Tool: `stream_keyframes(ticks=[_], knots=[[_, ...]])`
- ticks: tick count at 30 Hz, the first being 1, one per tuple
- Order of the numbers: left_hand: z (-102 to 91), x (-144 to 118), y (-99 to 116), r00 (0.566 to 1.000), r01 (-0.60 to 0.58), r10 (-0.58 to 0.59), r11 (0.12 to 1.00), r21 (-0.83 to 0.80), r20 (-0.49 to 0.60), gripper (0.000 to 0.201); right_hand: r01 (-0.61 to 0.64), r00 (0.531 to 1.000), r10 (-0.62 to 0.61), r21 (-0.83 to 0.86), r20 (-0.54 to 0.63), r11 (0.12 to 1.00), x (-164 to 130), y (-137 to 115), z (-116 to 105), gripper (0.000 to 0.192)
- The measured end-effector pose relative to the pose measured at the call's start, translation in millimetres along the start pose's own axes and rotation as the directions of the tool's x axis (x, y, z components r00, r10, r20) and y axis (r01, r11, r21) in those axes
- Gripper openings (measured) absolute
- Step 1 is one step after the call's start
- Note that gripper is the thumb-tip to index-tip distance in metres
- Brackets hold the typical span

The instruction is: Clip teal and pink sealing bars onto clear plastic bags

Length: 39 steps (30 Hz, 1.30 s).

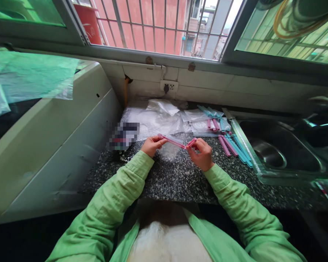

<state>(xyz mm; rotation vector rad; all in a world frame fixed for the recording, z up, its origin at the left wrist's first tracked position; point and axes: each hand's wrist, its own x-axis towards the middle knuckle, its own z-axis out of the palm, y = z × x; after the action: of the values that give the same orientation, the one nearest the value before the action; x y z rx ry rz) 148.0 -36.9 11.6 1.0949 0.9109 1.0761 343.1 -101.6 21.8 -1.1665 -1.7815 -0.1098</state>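
A pink sealing clip (176, 141) with a clear plastic bag (169, 148) hanging from it is held over the speckled granite counter (180, 178). My left hand (152, 145) pinches the clip's left end. Its right end is gripped by my right hand (200, 153). Both sleeves are light green. To the right lie several loose pink clips (226, 145) and blue clips (242, 151) beside the sink.
Clear plastic bags (155, 118) are heaped at the back of the counter, with more packed clips (211, 116) by them. A steel sink (276, 149) lies to the right, a white appliance (51, 142) to the left. A wall socket (168, 86) sits under the barred window.
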Motion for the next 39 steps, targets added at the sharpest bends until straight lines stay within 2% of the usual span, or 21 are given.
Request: stream_keyframes(ticks=[14, 24, 32, 39], knots=[[-1.4, 0, 8, 0.999, 0.008, -0.014, 0.995, -0.101, -0.052, 0.029, 0.002, 1.0, -0.001, 0.165, -0.007, 0.986, 2, 1, -6, 0.004], [-2.1, -2, 15, 0.999, 0.004, -0.012, 0.971, -0.238, -0.034, 0.033, -0.04, 0.999, 0.042, 0.186, -0.003, 0.982, 3, 0, -8, 0.006], [-2.3, -2, 17, 0.998, 0.035, -0.045, 0.962, -0.271, -0.032, 0.028, -0.051, 0.998, 0.056, 0.25, -0.013, 0.967, 2, 1, -8, 0.003], [-1.3, -1, 13, 0.999, 0.005, -0.014, 0.962, -0.272, -0.032, 0.03, -0.059, 0.997, 0.07, 0.272, -0.032, 0.96, 3, 1, -6, 0.004]])
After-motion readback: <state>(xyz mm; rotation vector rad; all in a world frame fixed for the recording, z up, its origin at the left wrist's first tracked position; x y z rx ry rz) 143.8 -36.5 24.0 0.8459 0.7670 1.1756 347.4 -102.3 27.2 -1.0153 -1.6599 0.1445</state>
